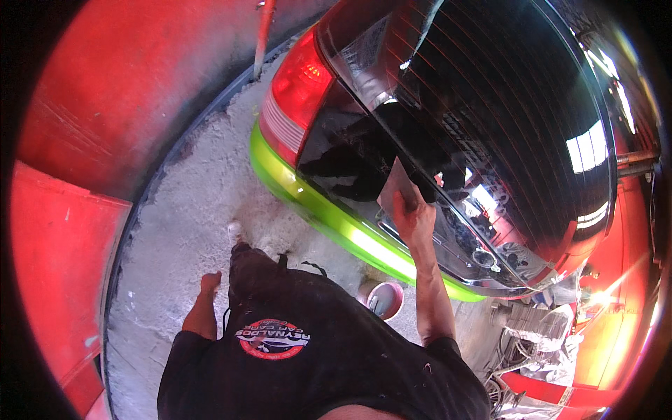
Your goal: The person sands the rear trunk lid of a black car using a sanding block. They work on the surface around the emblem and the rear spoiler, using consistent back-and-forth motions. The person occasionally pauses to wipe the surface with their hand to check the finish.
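My right hand (414, 215) reaches forward to the back of a black car. It grips a thin, grey-brown rectangular sheet (395, 180) that looks like sandpaper, thumb on its near face. The sheet is at the glossy black tailgate panel (346, 150), below the dark rear window (483, 84); whether it presses on the paint I cannot tell. Left of the panel is a red tail light (301, 80) with a pale lower band. Under it runs a bright green bumper (332, 222). My left hand (210, 282) hangs low at my side, fingers partly hidden, with nothing visible in it.
A round bucket (381, 299) stands on the rough grey floor (182, 210), under the bumper by my right forearm. Red panels (126, 91) curve along the left, with a red post (264, 35) beside the car. Bicycle parts (514, 357) and clutter lie at the lower right.
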Available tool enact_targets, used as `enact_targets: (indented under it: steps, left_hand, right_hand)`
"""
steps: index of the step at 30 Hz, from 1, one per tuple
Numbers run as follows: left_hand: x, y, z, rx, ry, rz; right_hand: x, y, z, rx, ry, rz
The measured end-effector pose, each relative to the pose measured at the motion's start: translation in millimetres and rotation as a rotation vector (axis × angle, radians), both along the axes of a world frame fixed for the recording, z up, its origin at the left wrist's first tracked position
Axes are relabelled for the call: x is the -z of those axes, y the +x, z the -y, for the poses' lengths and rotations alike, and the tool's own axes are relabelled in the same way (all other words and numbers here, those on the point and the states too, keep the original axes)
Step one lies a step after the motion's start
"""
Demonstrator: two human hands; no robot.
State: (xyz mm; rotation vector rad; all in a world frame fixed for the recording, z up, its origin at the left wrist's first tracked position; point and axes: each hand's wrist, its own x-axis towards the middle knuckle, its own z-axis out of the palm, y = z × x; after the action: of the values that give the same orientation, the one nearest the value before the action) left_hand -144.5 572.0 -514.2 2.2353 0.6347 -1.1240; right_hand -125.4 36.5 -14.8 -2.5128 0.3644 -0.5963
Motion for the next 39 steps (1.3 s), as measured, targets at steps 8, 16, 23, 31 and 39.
enact_targets:
  steps: [8,16,23,31,39]
  left_hand:
    - [52.2,-48.2,7.4,0.283,-0.149,0.116]
    - [-0.6,0.5,45.0,0.007,-0.203,0.117]
    - [-4.4,13.1,42.0,-0.055,-0.167,0.144]
    - [3.8,-6.1,28.3,0.074,-0.201,0.204]
    - [-4.6,-13.8,23.6,0.093,-0.142,0.117]
  right_hand:
    - [-4.0,18.7,3.4,-0.100,-0.199,0.040]
    - [-8.3,18.3,0.2,-0.030,-0.214,-0.042]
    - [-12.4,22.1,0.3,-0.034,-0.212,-0.079]
    - [-1.0,16.1,16.2,-0.128,-0.460,0.025]
    - [-19.2,22.8,-3.5,-0.037,-0.362,-0.257]
